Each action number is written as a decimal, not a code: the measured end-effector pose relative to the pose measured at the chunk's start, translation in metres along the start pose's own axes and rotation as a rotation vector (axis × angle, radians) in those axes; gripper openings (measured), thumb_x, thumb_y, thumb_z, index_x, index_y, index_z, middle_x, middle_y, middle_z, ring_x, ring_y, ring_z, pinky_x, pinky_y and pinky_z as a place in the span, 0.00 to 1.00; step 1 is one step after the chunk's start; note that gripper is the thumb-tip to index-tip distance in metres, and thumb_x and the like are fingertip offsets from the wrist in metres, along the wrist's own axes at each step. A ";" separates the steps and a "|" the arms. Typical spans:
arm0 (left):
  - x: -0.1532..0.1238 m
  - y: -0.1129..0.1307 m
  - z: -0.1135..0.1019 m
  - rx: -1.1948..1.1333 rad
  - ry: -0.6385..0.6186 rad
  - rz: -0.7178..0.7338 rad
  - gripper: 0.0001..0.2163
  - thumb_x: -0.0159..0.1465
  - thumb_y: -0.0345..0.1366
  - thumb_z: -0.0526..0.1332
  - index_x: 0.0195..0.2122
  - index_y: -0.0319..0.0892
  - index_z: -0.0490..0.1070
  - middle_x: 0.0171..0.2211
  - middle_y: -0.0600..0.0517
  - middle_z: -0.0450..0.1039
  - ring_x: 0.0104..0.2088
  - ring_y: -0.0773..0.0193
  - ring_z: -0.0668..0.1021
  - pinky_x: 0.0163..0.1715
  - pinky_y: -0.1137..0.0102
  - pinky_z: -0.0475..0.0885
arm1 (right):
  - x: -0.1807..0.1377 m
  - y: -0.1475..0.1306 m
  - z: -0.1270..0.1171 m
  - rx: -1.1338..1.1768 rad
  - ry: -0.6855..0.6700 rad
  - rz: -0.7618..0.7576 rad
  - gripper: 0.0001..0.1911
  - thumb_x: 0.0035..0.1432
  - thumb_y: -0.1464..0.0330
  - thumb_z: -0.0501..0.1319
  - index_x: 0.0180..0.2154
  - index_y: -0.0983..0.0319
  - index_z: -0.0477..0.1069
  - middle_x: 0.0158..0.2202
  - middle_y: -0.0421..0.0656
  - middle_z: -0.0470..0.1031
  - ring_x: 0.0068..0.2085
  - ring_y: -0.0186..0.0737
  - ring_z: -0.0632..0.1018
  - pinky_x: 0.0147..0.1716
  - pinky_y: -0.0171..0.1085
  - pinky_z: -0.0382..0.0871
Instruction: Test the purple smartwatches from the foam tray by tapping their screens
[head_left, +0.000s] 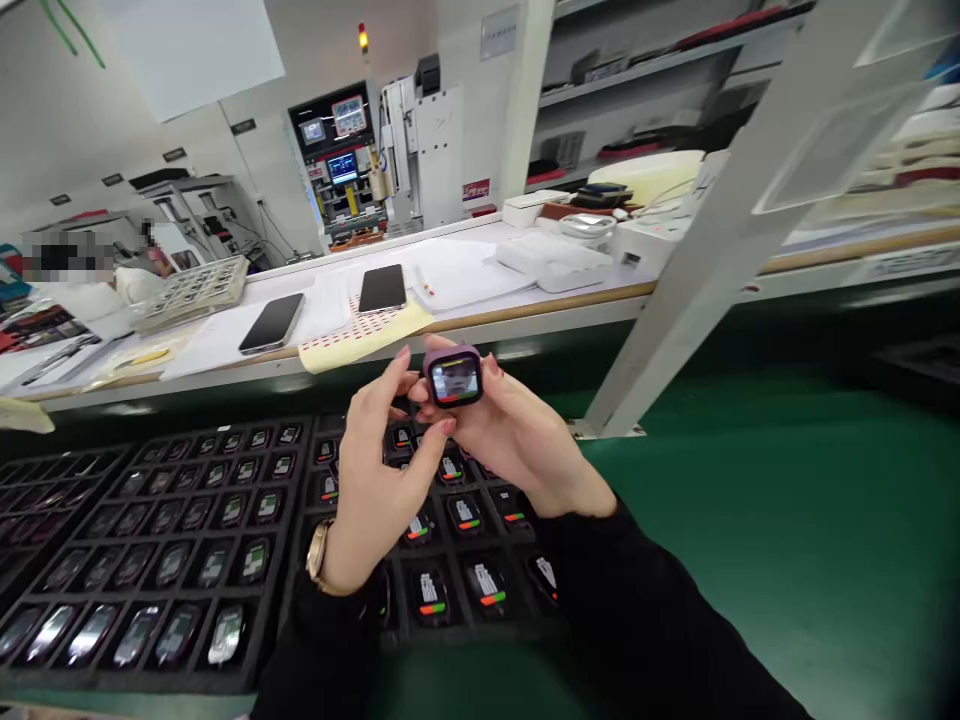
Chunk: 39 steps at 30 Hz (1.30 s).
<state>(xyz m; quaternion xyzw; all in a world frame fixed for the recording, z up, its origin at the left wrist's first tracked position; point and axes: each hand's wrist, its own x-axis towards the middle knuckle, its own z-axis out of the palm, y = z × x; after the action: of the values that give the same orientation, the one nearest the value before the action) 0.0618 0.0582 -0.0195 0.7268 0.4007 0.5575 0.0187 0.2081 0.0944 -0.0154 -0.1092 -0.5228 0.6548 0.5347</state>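
Observation:
A small purple smartwatch body [454, 377] with a lit screen is held up over the black trays. My right hand [517, 440] grips it from below and from the right side. My left hand [379, 470] meets it from the left, thumb and fingertips pinching at the watch's lower left edge. A gold wristwatch shows on my left wrist. Under both hands lies a black compartment tray [457, 545] with several watch bodies whose screens show red and green bars.
A second black tray [161, 545] of dark-screened watch bodies lies to the left on the green mat [787, 520]. Behind runs a white bench with two phones [272, 322], a sheet of red stickers [360, 335], a pale grid tray [191, 290] and machines. A slanted white post [720, 230] rises at right.

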 end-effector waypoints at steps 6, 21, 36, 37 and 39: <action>0.004 -0.001 -0.008 0.041 -0.019 0.056 0.27 0.66 0.35 0.67 0.64 0.52 0.64 0.58 0.49 0.72 0.56 0.60 0.74 0.59 0.65 0.71 | 0.003 0.014 0.004 0.041 -0.012 0.052 0.24 0.66 0.47 0.60 0.51 0.57 0.73 0.43 0.44 0.78 0.43 0.44 0.79 0.50 0.45 0.76; 0.004 -0.001 -0.010 0.045 0.022 0.028 0.27 0.62 0.30 0.69 0.62 0.47 0.68 0.50 0.51 0.76 0.41 0.69 0.77 0.49 0.75 0.75 | 0.001 0.021 0.007 0.129 -0.011 0.069 0.19 0.62 0.49 0.69 0.43 0.57 0.78 0.42 0.42 0.81 0.44 0.44 0.82 0.53 0.46 0.76; 0.006 -0.016 -0.017 -0.201 0.061 -0.094 0.26 0.60 0.33 0.72 0.60 0.50 0.71 0.47 0.50 0.77 0.42 0.64 0.80 0.45 0.70 0.78 | -0.005 -0.008 -0.015 -0.427 0.343 -0.317 0.18 0.60 0.64 0.73 0.52 0.51 0.79 0.54 0.40 0.78 0.45 0.40 0.82 0.55 0.42 0.77; 0.007 -0.016 -0.017 -0.235 0.060 -0.101 0.26 0.60 0.32 0.72 0.59 0.49 0.71 0.46 0.50 0.77 0.41 0.64 0.80 0.45 0.71 0.78 | -0.005 -0.010 -0.017 -0.437 0.365 -0.344 0.20 0.59 0.64 0.74 0.53 0.51 0.79 0.55 0.40 0.77 0.45 0.40 0.82 0.55 0.43 0.77; 0.008 -0.016 -0.018 -0.287 0.069 -0.108 0.26 0.59 0.31 0.73 0.58 0.48 0.72 0.46 0.50 0.77 0.41 0.64 0.80 0.44 0.72 0.79 | -0.007 -0.014 -0.018 -0.447 0.393 -0.352 0.19 0.59 0.64 0.74 0.52 0.51 0.79 0.50 0.41 0.80 0.43 0.41 0.83 0.53 0.44 0.79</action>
<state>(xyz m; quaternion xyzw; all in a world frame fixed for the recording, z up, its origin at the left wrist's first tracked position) 0.0386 0.0667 -0.0145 0.6747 0.3559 0.6317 0.1385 0.2316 0.0973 -0.0153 -0.2556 -0.5512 0.3882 0.6929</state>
